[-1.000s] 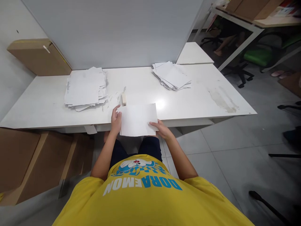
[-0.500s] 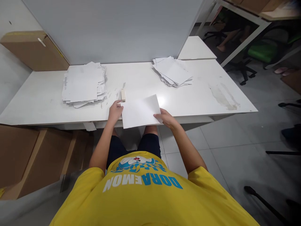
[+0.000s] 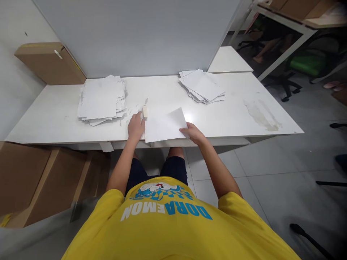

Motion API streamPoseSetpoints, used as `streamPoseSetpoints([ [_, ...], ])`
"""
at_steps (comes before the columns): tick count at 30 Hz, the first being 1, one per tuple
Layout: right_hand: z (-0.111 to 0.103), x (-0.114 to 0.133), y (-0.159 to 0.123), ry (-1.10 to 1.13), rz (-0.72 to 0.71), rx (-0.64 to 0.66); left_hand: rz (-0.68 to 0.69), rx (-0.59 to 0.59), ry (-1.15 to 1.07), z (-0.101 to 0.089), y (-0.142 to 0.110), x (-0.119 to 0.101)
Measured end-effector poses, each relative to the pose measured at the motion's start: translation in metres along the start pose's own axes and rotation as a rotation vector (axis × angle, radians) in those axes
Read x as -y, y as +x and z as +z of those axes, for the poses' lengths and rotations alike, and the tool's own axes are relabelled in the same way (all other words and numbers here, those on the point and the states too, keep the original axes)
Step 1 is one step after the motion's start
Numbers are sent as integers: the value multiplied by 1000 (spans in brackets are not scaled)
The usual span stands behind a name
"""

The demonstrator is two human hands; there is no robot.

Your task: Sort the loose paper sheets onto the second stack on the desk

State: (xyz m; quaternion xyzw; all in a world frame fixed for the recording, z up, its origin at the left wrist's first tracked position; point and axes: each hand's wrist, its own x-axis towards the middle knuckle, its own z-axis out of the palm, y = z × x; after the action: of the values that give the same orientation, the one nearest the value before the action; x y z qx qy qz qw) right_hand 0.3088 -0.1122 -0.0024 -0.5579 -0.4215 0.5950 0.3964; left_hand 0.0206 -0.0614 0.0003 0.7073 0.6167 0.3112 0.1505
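Note:
My right hand [image 3: 194, 133] pinches the right edge of a white sheet of paper [image 3: 164, 126], thumb on top. The sheet's left part lies at the table's front edge, while its right side is slightly raised. My left hand [image 3: 136, 126] rests on the table at the paper's left edge, fingers apart and stretched forward. Just beside its fingertips is a small cream-coloured block [image 3: 145, 111], which looks like a mini stapler. It stands at the sheet's upper left corner; whether it touches the paper I cannot tell.
A thick stack of papers [image 3: 100, 97] lies on the white table [image 3: 151, 90] at left, and a smaller fanned stack [image 3: 202, 85] at back right. Behind rises a grey partition [image 3: 141, 36]. Cardboard boxes [image 3: 51, 65] stand at left. A person's leg shows under the far desk.
My left hand has let go of the paper's left corner and moved forward beside the cream block, its fingers opening. The right hand still holds the sheet. The view has shifted slightly.

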Motion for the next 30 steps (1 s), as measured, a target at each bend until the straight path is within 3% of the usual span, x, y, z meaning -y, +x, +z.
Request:
streamPoseSetpoints([
  [3, -1, -2, 0, 3, -8, -8, 276, 95, 103, 0, 3, 1],
  [5, -2, -3, 1, 5, -8, -6, 356, 142, 138, 0, 4, 4],
  [26, -4, -6, 6, -2, 18, -50, 423, 153, 158, 12, 6, 13],
  [30, -13, -16, 7, -83, -24, -137, 412, 121, 130, 11, 6, 13],
])
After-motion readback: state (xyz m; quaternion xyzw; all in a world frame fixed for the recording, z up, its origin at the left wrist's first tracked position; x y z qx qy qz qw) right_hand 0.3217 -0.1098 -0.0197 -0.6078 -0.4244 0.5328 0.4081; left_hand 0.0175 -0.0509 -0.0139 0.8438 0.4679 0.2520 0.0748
